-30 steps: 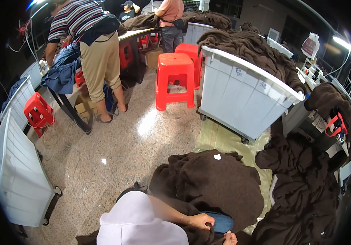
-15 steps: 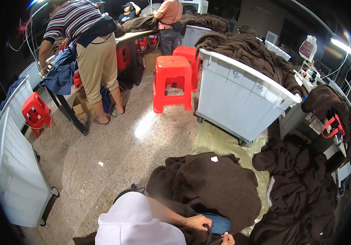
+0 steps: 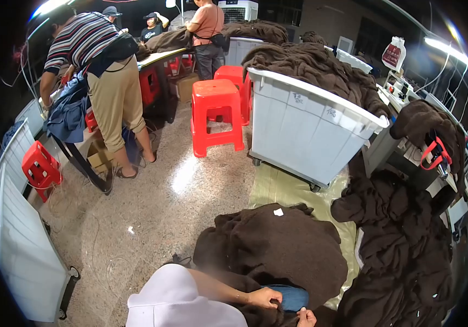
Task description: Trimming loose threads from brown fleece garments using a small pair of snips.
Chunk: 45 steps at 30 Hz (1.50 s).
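A big dark brown fleece-like cloth point(image 3: 283, 245) lies in a rounded heap right in front of me, with a small white scrap point(image 3: 278, 212) on top. My left hand point(image 3: 265, 297) is closed, pinching a fold of this cloth. Just right of it, at the lower edge, my right hand point(image 3: 306, 317) is closed with thumb and fingertips on the cloth's edge. Between and behind the hands shows a patch of blue denim point(image 3: 293, 297). My left forearm comes out of a pale lilac sleeve point(image 3: 174, 294).
More brown cloth point(image 3: 397, 256) is piled at right. A white wheeled bin point(image 3: 305, 125) heaped with brown cloth stands ahead on yellowish sheeting point(image 3: 277, 185). Red stools point(image 3: 216, 117) are left of it. Another white bin point(image 3: 24, 245) stands at left, near a person in a striped shirt point(image 3: 89, 41).
The whole view has shifted slightly, with the background moving left. My right hand has come a little further into view; both hands keep their pinch on the brown cloth.
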Each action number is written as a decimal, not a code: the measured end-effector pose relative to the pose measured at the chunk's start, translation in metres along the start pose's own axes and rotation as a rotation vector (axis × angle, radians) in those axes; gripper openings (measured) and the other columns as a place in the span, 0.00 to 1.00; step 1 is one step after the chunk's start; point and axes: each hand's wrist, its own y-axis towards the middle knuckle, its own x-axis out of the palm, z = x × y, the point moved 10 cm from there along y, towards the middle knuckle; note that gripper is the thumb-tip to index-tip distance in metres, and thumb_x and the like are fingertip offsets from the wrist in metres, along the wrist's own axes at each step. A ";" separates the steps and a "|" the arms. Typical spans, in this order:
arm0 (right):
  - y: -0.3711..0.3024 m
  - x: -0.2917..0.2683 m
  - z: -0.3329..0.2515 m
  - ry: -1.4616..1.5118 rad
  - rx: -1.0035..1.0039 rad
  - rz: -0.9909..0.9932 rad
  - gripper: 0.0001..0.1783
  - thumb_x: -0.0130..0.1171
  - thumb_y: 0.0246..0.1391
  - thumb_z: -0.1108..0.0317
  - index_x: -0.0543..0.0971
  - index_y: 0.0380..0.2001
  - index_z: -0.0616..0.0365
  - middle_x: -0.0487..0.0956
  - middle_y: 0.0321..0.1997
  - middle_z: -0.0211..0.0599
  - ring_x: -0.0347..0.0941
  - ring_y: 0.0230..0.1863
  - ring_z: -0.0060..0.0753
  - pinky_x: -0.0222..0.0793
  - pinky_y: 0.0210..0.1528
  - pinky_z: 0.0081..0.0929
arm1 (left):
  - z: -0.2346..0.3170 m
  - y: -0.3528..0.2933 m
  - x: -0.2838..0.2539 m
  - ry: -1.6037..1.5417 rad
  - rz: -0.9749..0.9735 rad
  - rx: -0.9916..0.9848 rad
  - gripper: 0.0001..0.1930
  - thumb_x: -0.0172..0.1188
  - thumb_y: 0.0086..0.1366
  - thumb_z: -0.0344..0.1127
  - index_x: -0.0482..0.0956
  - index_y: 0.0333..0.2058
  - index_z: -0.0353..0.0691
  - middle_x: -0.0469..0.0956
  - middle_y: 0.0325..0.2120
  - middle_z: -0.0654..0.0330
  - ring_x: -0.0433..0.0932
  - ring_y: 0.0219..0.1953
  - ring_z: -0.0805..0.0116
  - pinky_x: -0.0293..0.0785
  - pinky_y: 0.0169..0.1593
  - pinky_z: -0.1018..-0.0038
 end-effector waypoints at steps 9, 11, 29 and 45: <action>-0.002 0.001 -0.011 -0.050 -0.006 0.022 0.10 0.55 0.61 0.69 0.78 0.28 0.65 0.76 0.23 0.29 0.66 0.27 0.20 0.63 0.32 0.22 | 0.000 -0.003 -0.001 -0.006 -0.012 -0.024 0.09 0.60 0.54 0.33 0.74 0.33 0.36 0.78 0.29 0.54 0.77 0.32 0.64 0.73 0.38 0.71; -0.002 0.001 -0.005 -0.064 -0.020 0.020 0.10 0.55 0.61 0.69 0.78 0.28 0.65 0.76 0.23 0.29 0.66 0.27 0.21 0.64 0.32 0.22 | 0.002 -0.003 -0.004 -0.027 0.017 -0.013 0.09 0.60 0.53 0.33 0.74 0.32 0.36 0.78 0.28 0.53 0.77 0.31 0.63 0.73 0.36 0.70; -0.002 0.002 -0.005 0.015 -0.005 0.007 0.12 0.55 0.61 0.68 0.77 0.26 0.64 0.72 0.22 0.25 0.61 0.25 0.19 0.59 0.30 0.22 | 0.003 -0.001 -0.001 0.010 -0.019 -0.028 0.09 0.60 0.55 0.33 0.74 0.34 0.36 0.78 0.29 0.54 0.78 0.33 0.64 0.73 0.39 0.70; -0.002 0.003 -0.005 0.025 -0.008 -0.009 0.11 0.54 0.61 0.69 0.76 0.25 0.63 0.72 0.22 0.25 0.62 0.26 0.19 0.59 0.30 0.21 | 0.005 -0.001 -0.004 -0.038 0.041 -0.002 0.09 0.60 0.52 0.32 0.75 0.32 0.35 0.78 0.26 0.52 0.78 0.30 0.62 0.73 0.35 0.69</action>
